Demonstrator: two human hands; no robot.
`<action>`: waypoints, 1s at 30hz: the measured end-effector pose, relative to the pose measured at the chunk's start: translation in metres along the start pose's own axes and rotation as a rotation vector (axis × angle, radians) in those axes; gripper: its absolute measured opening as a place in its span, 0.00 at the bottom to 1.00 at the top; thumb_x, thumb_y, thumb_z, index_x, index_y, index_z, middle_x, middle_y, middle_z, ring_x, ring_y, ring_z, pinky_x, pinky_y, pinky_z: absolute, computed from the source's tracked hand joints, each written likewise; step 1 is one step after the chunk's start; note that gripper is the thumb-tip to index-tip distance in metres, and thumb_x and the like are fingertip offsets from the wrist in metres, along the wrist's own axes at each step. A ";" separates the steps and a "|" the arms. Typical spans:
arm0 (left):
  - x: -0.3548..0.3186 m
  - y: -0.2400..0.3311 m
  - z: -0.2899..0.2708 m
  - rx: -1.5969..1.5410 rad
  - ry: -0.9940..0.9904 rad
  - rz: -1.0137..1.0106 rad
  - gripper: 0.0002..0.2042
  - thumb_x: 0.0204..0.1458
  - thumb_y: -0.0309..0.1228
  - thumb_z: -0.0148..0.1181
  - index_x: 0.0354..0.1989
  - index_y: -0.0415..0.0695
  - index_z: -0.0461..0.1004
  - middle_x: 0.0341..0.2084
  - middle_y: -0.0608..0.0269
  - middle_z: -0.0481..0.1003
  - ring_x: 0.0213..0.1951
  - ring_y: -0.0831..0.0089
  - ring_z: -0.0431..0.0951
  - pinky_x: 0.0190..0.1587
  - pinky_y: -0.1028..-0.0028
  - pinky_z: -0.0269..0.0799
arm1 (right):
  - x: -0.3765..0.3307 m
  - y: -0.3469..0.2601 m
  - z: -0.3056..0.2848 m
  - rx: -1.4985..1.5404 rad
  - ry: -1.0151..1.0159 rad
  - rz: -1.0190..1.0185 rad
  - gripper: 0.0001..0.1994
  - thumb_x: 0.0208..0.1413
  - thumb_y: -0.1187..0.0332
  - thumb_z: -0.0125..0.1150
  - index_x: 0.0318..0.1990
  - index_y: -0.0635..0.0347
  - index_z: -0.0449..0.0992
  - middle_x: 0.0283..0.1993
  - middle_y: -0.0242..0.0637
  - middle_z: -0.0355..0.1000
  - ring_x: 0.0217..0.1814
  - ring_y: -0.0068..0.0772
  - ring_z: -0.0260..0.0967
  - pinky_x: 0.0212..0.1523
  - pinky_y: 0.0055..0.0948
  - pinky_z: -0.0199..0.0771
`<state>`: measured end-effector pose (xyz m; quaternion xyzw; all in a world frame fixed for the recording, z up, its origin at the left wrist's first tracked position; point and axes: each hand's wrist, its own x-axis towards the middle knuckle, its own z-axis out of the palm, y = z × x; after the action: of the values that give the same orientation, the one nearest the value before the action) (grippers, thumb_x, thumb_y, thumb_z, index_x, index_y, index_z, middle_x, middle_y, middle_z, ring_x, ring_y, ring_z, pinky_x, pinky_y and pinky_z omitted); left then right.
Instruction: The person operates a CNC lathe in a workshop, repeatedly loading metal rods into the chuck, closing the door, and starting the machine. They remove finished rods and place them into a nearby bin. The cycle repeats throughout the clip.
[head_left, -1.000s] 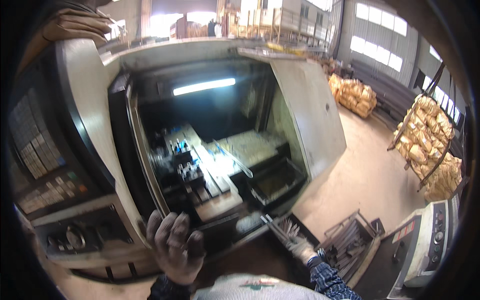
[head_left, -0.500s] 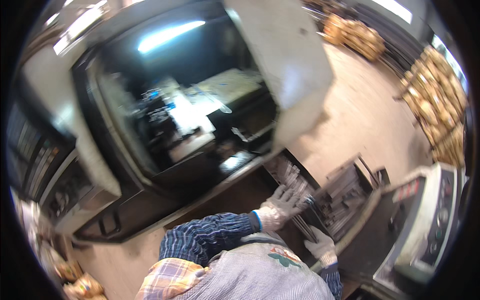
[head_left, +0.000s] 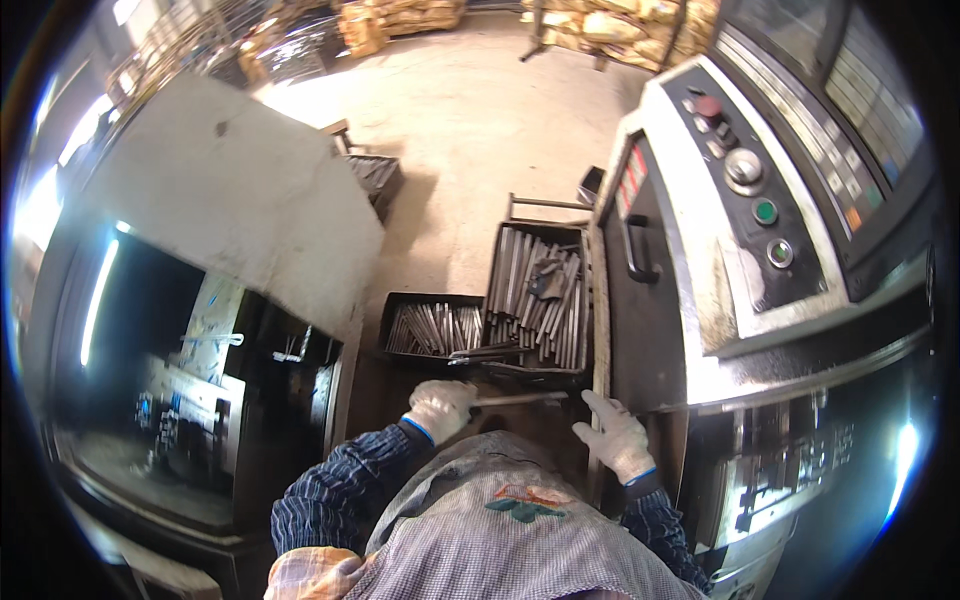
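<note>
My left hand (head_left: pixel 441 409), in a pale knit glove, is closed on one end of a metal rod (head_left: pixel 520 399). The rod points right, roughly level, toward my right hand (head_left: pixel 617 440). That hand is gloved too, its fingers apart and empty, just beyond the rod's free end. Ahead of my hands are two dark bins of metal rods. Shorter rods (head_left: pixel 433 328) fill the left one, and longer rods (head_left: pixel 512 270) lie in the right one with a dark, crumpled piece (head_left: pixel 547 280) on top.
On the left stands a machine with a pale door panel (head_left: pixel 230 190) and a lit interior. Close on the right, another machine carries a control panel (head_left: pixel 745 190) and a black door handle (head_left: pixel 637 250). Stacked yellowish bundles (head_left: pixel 630 30) sit at the far side of the floor.
My view has swung right, from the left machine to the bins and right machine. My left hand, earlier over the rods, now holds one rod near my body; my right hand is open.
</note>
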<state>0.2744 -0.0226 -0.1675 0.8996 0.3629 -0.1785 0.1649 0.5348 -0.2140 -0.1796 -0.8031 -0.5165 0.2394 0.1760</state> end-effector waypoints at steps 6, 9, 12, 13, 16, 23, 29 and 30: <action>0.088 -0.015 0.001 0.166 0.011 -0.130 0.13 0.56 0.31 0.60 0.49 0.46 0.80 0.48 0.56 0.82 0.50 0.56 0.83 0.48 0.56 0.82 | -0.065 0.012 -0.021 0.233 0.071 0.178 0.23 0.56 0.58 0.68 0.59 0.49 0.75 0.42 0.35 0.79 0.44 0.39 0.77 0.46 0.38 0.78; 0.140 -0.017 0.010 0.261 -0.075 -0.072 0.17 0.56 0.29 0.57 0.55 0.43 0.78 0.50 0.50 0.81 0.53 0.51 0.81 0.48 0.50 0.80 | -0.096 0.007 -0.018 0.338 0.180 0.308 0.23 0.57 0.59 0.68 0.60 0.51 0.76 0.42 0.37 0.80 0.43 0.39 0.78 0.45 0.35 0.79; 0.196 -0.073 0.116 0.698 0.354 0.041 0.28 0.59 0.31 0.51 0.69 0.36 0.64 0.68 0.33 0.61 0.67 0.27 0.62 0.64 0.32 0.60 | -0.119 -0.004 -0.025 0.381 0.233 0.444 0.23 0.58 0.59 0.67 0.61 0.52 0.76 0.44 0.39 0.81 0.44 0.40 0.79 0.47 0.34 0.79; 0.211 -0.097 0.150 0.563 0.284 0.029 0.31 0.61 0.33 0.49 0.72 0.35 0.56 0.72 0.32 0.52 0.69 0.23 0.53 0.65 0.28 0.49 | -0.127 -0.003 -0.026 0.395 0.258 0.470 0.23 0.59 0.59 0.67 0.61 0.52 0.76 0.46 0.42 0.81 0.46 0.41 0.79 0.48 0.35 0.79; 0.245 -0.140 0.205 0.607 0.371 -0.022 0.30 0.64 0.35 0.46 0.75 0.41 0.56 0.74 0.31 0.48 0.70 0.18 0.45 0.67 0.22 0.31 | -0.152 -0.011 -0.040 0.378 0.376 0.609 0.23 0.59 0.59 0.67 0.61 0.53 0.76 0.46 0.44 0.81 0.47 0.41 0.80 0.49 0.34 0.80; 0.237 -0.070 0.102 0.988 -0.418 0.135 0.21 0.51 0.43 0.63 0.55 0.58 0.80 0.58 0.60 0.77 0.60 0.55 0.76 0.50 0.52 0.75 | -0.222 -0.014 -0.023 0.886 0.885 0.796 0.16 0.64 0.65 0.65 0.58 0.56 0.79 0.47 0.33 0.82 0.44 0.22 0.78 0.46 0.23 0.81; 0.176 0.057 -0.002 0.621 -0.263 0.562 0.23 0.51 0.53 0.61 0.48 0.51 0.82 0.50 0.55 0.79 0.53 0.54 0.79 0.47 0.54 0.76 | -0.303 0.084 0.059 0.416 1.378 1.397 0.24 0.61 0.62 0.65 0.62 0.62 0.73 0.55 0.47 0.77 0.54 0.45 0.76 0.55 0.35 0.76; 0.151 0.099 -0.027 0.437 -0.280 0.650 0.24 0.52 0.55 0.61 0.48 0.50 0.82 0.50 0.53 0.79 0.53 0.54 0.79 0.49 0.55 0.76 | -0.316 0.100 0.079 0.287 1.251 1.616 0.30 0.57 0.58 0.67 0.65 0.61 0.71 0.61 0.53 0.74 0.61 0.54 0.73 0.62 0.42 0.72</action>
<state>0.4519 0.0115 -0.1936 0.9482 -0.0124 -0.3106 0.0656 0.4533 -0.5406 -0.2336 -0.8628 0.3948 -0.1150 0.2940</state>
